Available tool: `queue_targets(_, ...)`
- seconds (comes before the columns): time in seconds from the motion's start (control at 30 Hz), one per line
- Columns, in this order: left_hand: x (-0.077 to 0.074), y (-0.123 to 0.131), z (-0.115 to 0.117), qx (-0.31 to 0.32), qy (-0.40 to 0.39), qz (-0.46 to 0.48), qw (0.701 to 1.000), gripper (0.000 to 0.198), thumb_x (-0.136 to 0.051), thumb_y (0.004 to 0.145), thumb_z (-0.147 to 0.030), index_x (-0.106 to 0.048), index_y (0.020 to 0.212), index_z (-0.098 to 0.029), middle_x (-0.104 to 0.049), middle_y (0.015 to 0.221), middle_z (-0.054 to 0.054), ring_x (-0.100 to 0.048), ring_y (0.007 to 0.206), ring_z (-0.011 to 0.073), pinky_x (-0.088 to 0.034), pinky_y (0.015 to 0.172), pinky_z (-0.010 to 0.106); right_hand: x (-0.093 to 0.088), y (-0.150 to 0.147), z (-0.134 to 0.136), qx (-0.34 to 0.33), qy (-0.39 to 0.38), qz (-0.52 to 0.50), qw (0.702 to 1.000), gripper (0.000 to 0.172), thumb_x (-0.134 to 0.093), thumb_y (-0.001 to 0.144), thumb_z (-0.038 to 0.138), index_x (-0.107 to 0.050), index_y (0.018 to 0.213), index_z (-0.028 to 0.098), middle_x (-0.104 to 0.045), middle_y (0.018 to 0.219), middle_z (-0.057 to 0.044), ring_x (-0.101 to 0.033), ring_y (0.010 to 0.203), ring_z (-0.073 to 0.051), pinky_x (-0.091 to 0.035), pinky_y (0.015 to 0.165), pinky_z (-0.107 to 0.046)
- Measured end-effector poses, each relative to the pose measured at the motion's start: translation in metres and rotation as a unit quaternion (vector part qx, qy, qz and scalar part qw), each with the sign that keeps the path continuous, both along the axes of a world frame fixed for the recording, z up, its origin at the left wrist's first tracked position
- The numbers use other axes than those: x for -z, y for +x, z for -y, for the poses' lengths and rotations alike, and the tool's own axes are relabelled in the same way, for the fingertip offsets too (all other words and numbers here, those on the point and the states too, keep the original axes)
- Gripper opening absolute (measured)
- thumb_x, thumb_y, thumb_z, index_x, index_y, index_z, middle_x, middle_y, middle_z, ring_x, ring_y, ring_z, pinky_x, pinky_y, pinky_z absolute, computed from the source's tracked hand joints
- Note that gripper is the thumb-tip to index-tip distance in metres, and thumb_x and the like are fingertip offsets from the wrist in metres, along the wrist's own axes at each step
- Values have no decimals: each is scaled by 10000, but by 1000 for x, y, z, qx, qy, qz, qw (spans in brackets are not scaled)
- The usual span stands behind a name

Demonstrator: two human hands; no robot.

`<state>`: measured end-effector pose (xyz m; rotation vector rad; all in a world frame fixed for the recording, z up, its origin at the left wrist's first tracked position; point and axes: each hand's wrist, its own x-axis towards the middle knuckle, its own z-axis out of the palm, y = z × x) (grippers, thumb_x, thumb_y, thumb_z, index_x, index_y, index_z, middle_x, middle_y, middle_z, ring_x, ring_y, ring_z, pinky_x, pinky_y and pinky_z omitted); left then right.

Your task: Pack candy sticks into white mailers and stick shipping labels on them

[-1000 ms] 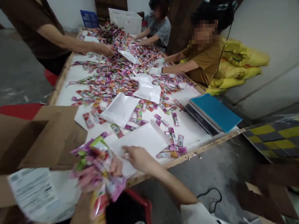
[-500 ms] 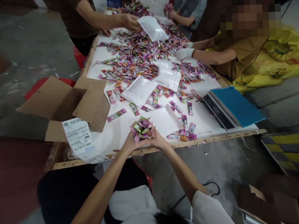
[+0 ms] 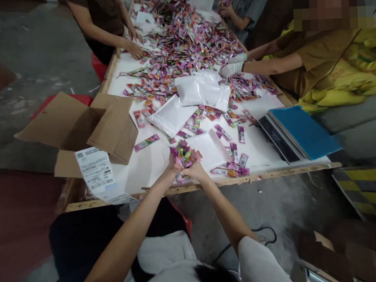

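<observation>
Between my two hands, near the table's front edge, is a bunch of small candy packets (image 3: 184,152) in purple, pink and green wrappers. My left hand (image 3: 172,171) closes round the left side of the bunch. On the right side my right hand (image 3: 195,170) grips it, thumb towards the middle. A flat white pouch (image 3: 209,150) lies on the table just beyond my right hand. Loose packets (image 3: 229,171) lie to its right. Farther off are another flat white pouch (image 3: 173,116) and two fuller white pouches (image 3: 190,91), one overlapping the other.
An opened cardboard box (image 3: 112,127) with a label sheet (image 3: 96,172) stands at the left. A scale with a blue top (image 3: 306,131) sits at the right. A large heap of packets (image 3: 190,45) covers the far table, with co-workers' hands (image 3: 134,47) and gloved hands (image 3: 233,68) around it.
My hands have closed tighter round the packets and shifted slightly right. A co-worker at the far left has let go of a white pouch, which now lies beside the other full one.
</observation>
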<state>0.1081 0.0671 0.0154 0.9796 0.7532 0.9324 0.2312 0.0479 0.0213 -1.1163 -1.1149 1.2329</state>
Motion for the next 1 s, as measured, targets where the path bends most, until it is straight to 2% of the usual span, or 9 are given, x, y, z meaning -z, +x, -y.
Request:
queue_targets(0.17, -35, 14, 3, 55, -7, 71, 996, 1161, -558, 488, -990, -565, 1366, -232, -576, 1438, 142, -392, 1436, 376, -393, 1140, 499, 9, 8, -5, 64, -63, -4, 996, 516, -828, 507, 412, -625, 930, 197, -730, 981, -60, -664, 1022, -272, -508, 1028, -444)
queue_targets(0.27, -31, 15, -2, 37, -25, 21, 999, 1078, -394, 641, -990, -546, 1395, -234, -500, 1522, 117, -311, 1489, 357, -320, 1187, 508, 15, 10, -5, 103, -81, -76, 988, 500, -802, 508, 408, -638, 936, 205, -733, 923, -32, -690, 965, -251, -562, 932, -411)
queue_targets(0.33, -17, 10, -5, -8, 3, -94, 995, 949, -351, 784, -898, -514, 1433, -224, -405, 1595, 104, -219, 1531, 328, -220, 1230, 495, 16, 17, -3, 124, -99, -129, 979, 488, -781, 519, 401, -642, 945, 209, -732, 853, -18, -709, 884, -236, -593, 824, -381)
queue_targets(0.4, -1, 3, -6, -18, 71, -267, 961, 784, -444, 872, -742, -516, 1440, -206, -332, 1636, 111, -149, 1550, 323, -137, 1248, 488, 14, 30, 0, 148, -112, -160, 969, 460, -758, 525, 398, -645, 927, 206, -721, 768, -7, -711, 782, -226, -600, 722, -357)
queue_targets(0.5, 12, -8, -5, 85, 213, -489, 841, 615, -616, 865, -483, -572, 1399, -182, -271, 1656, 143, -105, 1549, 372, -108, 1238, 535, 8, 58, 6, 187, -113, -163, 962, 389, -720, 507, 375, -641, 849, 208, -678, 649, 16, -681, 642, -208, -591, 636, -344)
queue_targets(0.6, 7, -21, -15, 154, 290, -607, 724, 520, -578, 890, -292, -583, 1404, -216, -248, 1663, 139, -137, 1540, 394, -123, 1212, 597, 0, 90, 18, 244, -89, -142, 955, 331, -688, 485, 344, -625, 783, 215, -642, 595, 34, -643, 569, -185, -582, 606, -333)
queue_targets(0.7, -9, -36, -42, 103, 303, -681, 658, 463, -472, 899, -156, -649, 1325, -199, -337, 1625, 159, -159, 1535, 394, -117, 1192, 634, -7, 119, 36, 303, -55, -107, 945, 334, -685, 485, 306, -640, 803, 215, -678, 667, 25, -637, 588, -162, -572, 611, -302)
queue_targets(0.87, -34, -26, -56, -38, 305, -718, 625, 427, -380, 889, -82, -686, 1184, -115, -487, 1449, 218, -355, 1422, 379, -320, 1117, 536, -8, 152, 67, 334, -58, -62, 939, 350, -725, 479, 294, -648, 807, 198, -680, 701, 25, -625, 598, -147, -549, 608, -281)
queue_targets(1.0, -33, 19, -17, 89, 283, -694, 656, 424, -530, 843, -175, -603, 1260, -149, -582, 1222, 173, -535, 1179, 310, -462, 957, 398, -6, 151, 74, 332, -91, 42, 938, 380, -783, 469, 318, -624, 787, 185, -655, 671, 26, -628, 641, -169, -545, 644, -305)
